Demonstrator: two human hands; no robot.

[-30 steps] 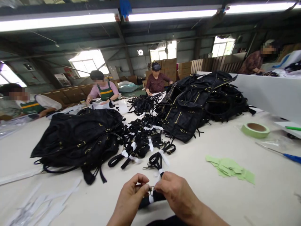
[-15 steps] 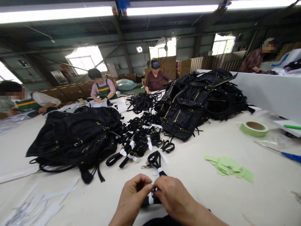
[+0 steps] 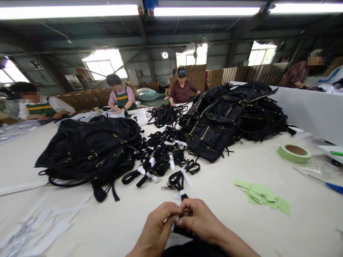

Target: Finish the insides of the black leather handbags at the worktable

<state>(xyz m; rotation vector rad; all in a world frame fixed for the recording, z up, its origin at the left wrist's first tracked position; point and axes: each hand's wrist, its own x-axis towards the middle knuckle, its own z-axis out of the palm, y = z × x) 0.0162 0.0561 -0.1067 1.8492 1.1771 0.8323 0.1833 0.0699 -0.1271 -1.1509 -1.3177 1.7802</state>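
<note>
My left hand (image 3: 160,226) and my right hand (image 3: 200,219) meet at the near side of the table, fingertips pinched together. Between them is a black strap (image 3: 183,231) with a bit of brass-coloured hardware (image 3: 187,212) showing under my right fingers. The fingers hide most of it, and I cannot tell exactly what each fingertip grips. Just beyond lies a folded black strap bundle (image 3: 177,180) wrapped with a white strip (image 3: 182,193). Behind that is a heap of similar strap bundles (image 3: 158,155) with white wraps.
Black bags lie in a left pile (image 3: 80,146) and a right pile (image 3: 214,125). White strips (image 3: 50,228) are at left. Green paper pieces (image 3: 264,194), a green tape roll (image 3: 294,152) and a blue-handled tool (image 3: 333,187) are at right. Several people work beyond.
My right hand has turned slightly, and the brass-coloured hardware now shows at its fingertips. My left hand has shifted a little to the right. The whole view has shifted slightly.
</note>
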